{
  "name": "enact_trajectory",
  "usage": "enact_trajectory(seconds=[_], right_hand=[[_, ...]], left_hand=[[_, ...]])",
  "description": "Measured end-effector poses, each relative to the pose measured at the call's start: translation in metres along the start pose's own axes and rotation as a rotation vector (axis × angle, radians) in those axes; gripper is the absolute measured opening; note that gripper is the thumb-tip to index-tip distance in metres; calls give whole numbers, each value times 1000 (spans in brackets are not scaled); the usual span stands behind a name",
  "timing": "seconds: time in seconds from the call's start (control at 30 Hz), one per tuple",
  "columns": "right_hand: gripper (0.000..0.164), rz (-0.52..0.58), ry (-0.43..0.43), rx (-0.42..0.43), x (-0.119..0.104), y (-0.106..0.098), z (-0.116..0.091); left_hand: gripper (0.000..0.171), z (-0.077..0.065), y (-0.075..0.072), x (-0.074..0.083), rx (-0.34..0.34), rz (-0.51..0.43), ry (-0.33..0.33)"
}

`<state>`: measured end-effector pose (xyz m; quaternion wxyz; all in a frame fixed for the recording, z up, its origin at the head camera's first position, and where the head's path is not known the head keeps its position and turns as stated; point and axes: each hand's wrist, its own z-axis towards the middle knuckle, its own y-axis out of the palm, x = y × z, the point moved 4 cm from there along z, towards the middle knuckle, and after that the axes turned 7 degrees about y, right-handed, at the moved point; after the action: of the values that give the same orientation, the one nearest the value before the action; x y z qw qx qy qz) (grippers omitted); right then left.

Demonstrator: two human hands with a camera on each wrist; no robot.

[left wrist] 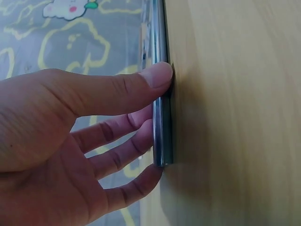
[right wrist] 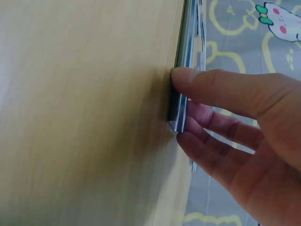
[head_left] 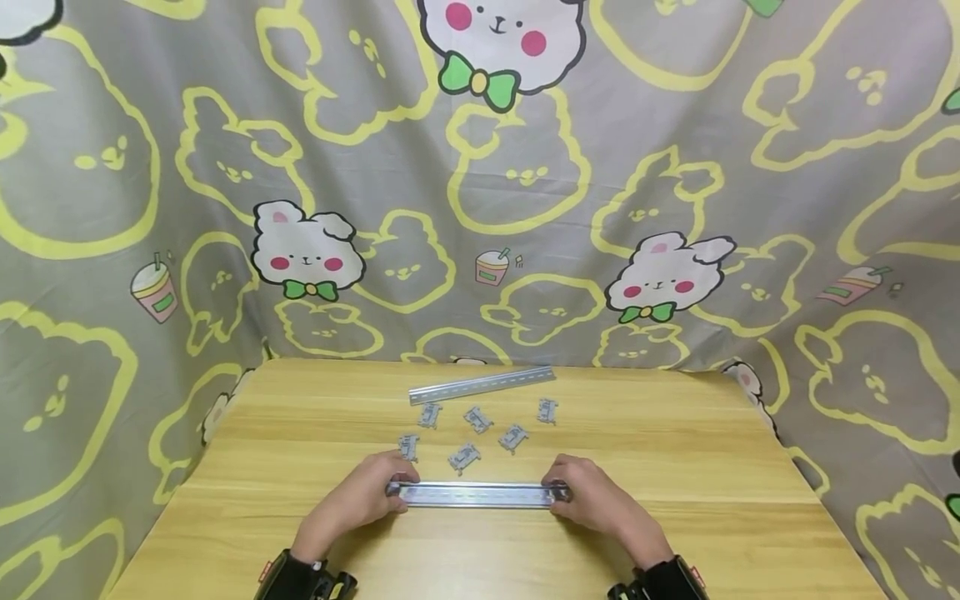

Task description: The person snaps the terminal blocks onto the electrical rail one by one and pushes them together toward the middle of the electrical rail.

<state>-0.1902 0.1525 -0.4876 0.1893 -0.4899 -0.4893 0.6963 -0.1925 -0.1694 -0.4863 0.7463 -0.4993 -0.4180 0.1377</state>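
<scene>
black wristbands (head_left: 288, 577) (head_left: 675, 579); hands (head_left: 366, 492) (head_left: 592, 495) grip nearer metal rail (head_left: 477, 496)

Looks pretty bright and evenly lit from the head view, with glare along the metal rail (head_left: 480, 496) and soft shadows on the tabletop (head_left: 720, 467); gets kinda dim and hazy in both wrist views, with smudgy shadows and soft-focus printed cloth (left wrist: 23, 52)

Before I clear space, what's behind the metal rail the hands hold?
Beyond the held rail lie six small gray pieces and, farther back, another metal rail. The table directly under the held rail is hidden.
</scene>
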Motion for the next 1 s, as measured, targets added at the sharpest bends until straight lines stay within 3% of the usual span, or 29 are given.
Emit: enact_trajectory(seconds=[0.3, 0.53, 0.8, 1.0], right_hand=[[26, -6, 44, -53, 13, 0, -5], [31, -21, 56, -46, 9, -5, 5], [46, -79, 104, 111, -9, -12, 37], [48, -122, 133, 167, -16, -5, 68]], left_hand=[[34, 4, 9, 5, -21, 6, 1], [34, 3, 2, 7, -18, 52, -35], [33, 4, -3, 7, -4, 45, -21], [32, 8, 0, 7, -4, 51, -12]])
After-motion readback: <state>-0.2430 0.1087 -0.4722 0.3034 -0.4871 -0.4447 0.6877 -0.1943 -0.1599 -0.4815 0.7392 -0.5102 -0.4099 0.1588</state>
